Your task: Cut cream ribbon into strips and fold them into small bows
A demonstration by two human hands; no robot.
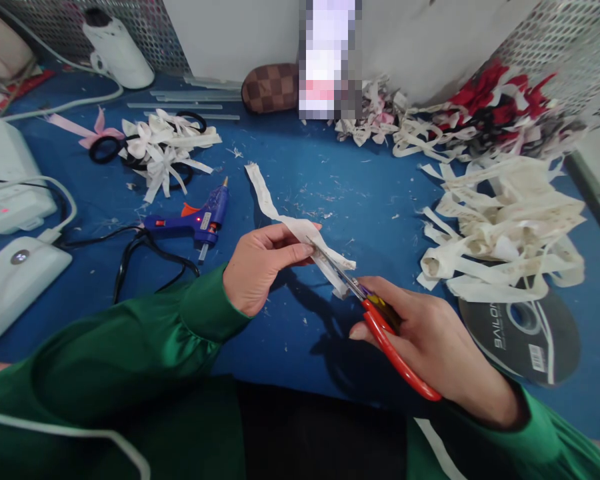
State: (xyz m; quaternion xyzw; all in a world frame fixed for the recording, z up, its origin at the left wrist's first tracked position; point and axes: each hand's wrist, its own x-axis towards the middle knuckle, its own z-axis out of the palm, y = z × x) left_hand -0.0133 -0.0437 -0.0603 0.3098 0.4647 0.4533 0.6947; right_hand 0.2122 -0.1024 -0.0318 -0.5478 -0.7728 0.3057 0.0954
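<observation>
A white ribbon [266,200] runs from the middle of the table down to the right. My left hand [265,263] is closed on it, with thumb and fingers pinching the ribbon near its middle. Red-handled scissors [397,357] are in my right hand [425,333], their blades lying along the ribbon just right of my left fingertips. The ribbon's lower ends hang beside and under the blades. Whether the blades are fully together is too small to tell.
A blue glue gun [187,223] with a black cable lies left of my left hand. Behind it are white bows [155,147] with black bands. At the right sit cream ribbons [510,213] and a black spool [525,333]. A checkered pouch [270,88] and a pixelated upright object stand at the back.
</observation>
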